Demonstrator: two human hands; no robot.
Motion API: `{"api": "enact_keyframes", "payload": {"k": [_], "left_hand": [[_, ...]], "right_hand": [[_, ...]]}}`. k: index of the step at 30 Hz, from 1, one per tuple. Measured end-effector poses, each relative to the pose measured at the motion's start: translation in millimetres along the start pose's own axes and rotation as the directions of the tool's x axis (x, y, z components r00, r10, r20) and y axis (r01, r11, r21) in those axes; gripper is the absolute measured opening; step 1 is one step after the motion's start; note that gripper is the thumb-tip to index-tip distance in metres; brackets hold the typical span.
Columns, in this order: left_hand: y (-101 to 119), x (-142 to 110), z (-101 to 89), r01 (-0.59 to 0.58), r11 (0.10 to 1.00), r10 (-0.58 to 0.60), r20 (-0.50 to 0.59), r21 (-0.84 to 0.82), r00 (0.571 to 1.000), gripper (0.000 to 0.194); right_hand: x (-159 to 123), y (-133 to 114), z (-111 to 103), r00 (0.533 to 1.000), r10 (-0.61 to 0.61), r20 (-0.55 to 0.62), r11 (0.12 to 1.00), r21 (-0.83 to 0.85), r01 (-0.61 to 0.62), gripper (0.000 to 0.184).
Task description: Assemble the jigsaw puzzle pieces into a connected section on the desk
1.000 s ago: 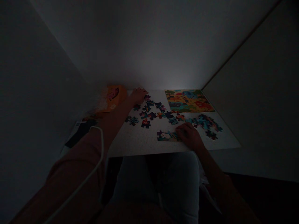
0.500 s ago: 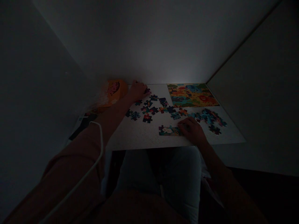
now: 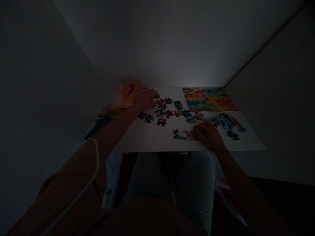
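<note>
My left hand (image 3: 147,99) lies at the far side of the white speckled tabletop (image 3: 145,139), its fingertips among loose dark jigsaw pieces (image 3: 162,113). Whether it holds a piece is hidden in the dimness. My right hand (image 3: 208,134) rests nearer me, against the right end of a small joined section of puzzle (image 3: 184,135). A blue-toned cluster of pieces (image 3: 226,124) lies to its right. At the far right corner sits a colourful animal-scene puzzle picture (image 3: 209,99).
An orange box (image 3: 128,93) stands beyond my left hand at the table's far left corner. Dark printed papers (image 3: 99,126) lie at the left edge. Pale walls (image 3: 270,98) rise on both sides and behind. A white cable (image 3: 85,182) runs along my left sleeve.
The whole scene has shifted right and up in view as my head turned. Both hands stay in about the same place among the pieces.
</note>
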State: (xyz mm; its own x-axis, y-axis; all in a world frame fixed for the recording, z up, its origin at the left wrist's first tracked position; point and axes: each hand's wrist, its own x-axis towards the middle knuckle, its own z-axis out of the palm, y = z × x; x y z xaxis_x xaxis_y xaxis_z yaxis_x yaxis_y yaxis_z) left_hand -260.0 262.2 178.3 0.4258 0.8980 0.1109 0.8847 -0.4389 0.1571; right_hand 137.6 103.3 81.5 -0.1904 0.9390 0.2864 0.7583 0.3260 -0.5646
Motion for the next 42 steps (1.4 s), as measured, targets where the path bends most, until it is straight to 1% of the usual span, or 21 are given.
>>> {"api": "enact_keyframes", "payload": {"k": [3, 5, 8, 10, 13, 14, 16, 18, 22, 25, 30, 31, 33, 35, 37, 38, 40, 42], "left_hand": [[-5.1, -14.3, -11.3, 0.011, 1.0, -0.011, 0.015, 0.026, 1.0, 0.041], [-9.1, -26.8, -18.5, 0.031, 0.998, -0.034, 0.049, 0.055, 0.998, 0.037], [-8.2, -54.3, -21.1, 0.039, 0.993, -0.05, 0.1, 0.108, 0.994, 0.034], [-0.1, -80.5, -14.4, 0.029, 0.992, -0.041, 0.099, 0.123, 0.994, 0.042], [19.5, -126.0, 6.0, 0.014, 0.997, -0.019, 0.058, 0.082, 0.998, 0.05], [26.1, -140.2, 14.0, 0.022, 0.998, -0.025, 0.058, 0.057, 0.998, 0.053], [36.6, -163.3, 28.6, 0.074, 0.997, -0.074, 0.079, 0.0, 0.994, 0.057], [42.3, -176.8, 39.1, 0.11, 0.993, -0.106, 0.073, -0.048, 0.992, 0.06], [45.7, -181.8, 47.1, 0.135, 0.987, -0.135, 0.01, -0.087, 0.991, 0.061], [53.3, -186.6, 50.1, 0.152, 0.984, -0.151, 0.014, -0.098, 0.988, 0.064], [81.4, -217.2, 61.3, 0.168, 0.984, -0.167, 0.015, -0.062, 0.986, 0.088], [85.4, -222.7, 62.5, 0.174, 0.983, -0.174, 0.015, -0.063, 0.985, 0.088], [88.0, -228.8, 62.1, 0.212, 0.973, -0.211, 0.022, -0.091, 0.977, 0.081], [83.2, -227.6, 58.3, 0.283, 0.95, -0.285, 0.008, -0.131, 0.959, 0.074], [73.1, -221.1, 53.1, 0.343, 0.927, -0.353, -0.043, -0.15, 0.935, 0.07], [67.3, -217.0, 50.6, 0.351, 0.925, -0.363, -0.069, -0.149, 0.929, 0.069], [56.2, -209.2, 46.9, 0.322, 0.936, -0.334, -0.074, -0.142, 0.94, 0.066], [48.2, -203.9, 45.8, 0.283, 0.948, -0.291, -0.033, -0.144, 0.956, 0.063]], "right_hand": [[0.4, 1.1, 0.4, 1.0, 0.007, -0.002, 1.0, -0.004, -0.007, 0.021], [0.1, 2.3, 1.1, 1.0, -0.001, -0.012, 1.0, 0.002, 0.001, 0.021], [-1.1, 4.6, 1.7, 1.0, -0.007, -0.024, 1.0, 0.007, 0.007, 0.021], [-1.8, 6.2, 1.8, 1.0, -0.004, -0.017, 1.0, 0.002, 0.004, 0.021], [-2.3, 7.3, 1.9, 1.0, -0.008, -0.002, 1.0, 0.006, 0.008, 0.021], [-2.4, 7.3, 2.1, 1.0, -0.009, -0.001, 1.0, 0.008, 0.009, 0.021], [-2.4, 6.7, 2.6, 1.0, -0.005, -0.006, 1.0, 0.005, 0.005, 0.02], [-2.4, 5.4, 2.9, 1.0, 0.003, -0.011, 1.0, -0.006, -0.003, 0.02], [-1.8, 2.2, 2.1, 1.0, 0.02, -0.006, 1.0, -0.021, -0.02, 0.021], [-1.3, 0.8, 0.9, 0.999, 0.037, -0.002, 0.999, -0.035, -0.037, 0.022], [-1.2, 1.2, 0.1, 0.999, 0.034, -0.009, 0.999, -0.04, -0.035, 0.022], [-1.3, 1.6, 0.2, 1.0, 0.029, -0.009, 0.999, -0.042, -0.03, 0.023], [-1.4, 2.6, 0.7, 1.0, 0.023, -0.011, 0.998, -0.055, -0.023, 0.027], [-1.7, 3.9, 1.4, 1.0, 0.023, -0.018, 0.997, -0.073, -0.025, 0.032], [-2.0, 5.4, 2.0, 0.999, 0.029, -0.019, 0.996, -0.081, -0.03, 0.037], [-2.1, 6.2, 2.2, 0.999, 0.029, -0.018, 0.996, -0.082, -0.031, 0.038], [-2.4, 7.7, 2.4, 1.0, 0.024, -0.013, 0.997, -0.078, -0.025, 0.038], [-2.5, 8.7, 2.1, 1.0, 0.021, -0.01, 0.997, -0.07, -0.021, 0.037]]}}
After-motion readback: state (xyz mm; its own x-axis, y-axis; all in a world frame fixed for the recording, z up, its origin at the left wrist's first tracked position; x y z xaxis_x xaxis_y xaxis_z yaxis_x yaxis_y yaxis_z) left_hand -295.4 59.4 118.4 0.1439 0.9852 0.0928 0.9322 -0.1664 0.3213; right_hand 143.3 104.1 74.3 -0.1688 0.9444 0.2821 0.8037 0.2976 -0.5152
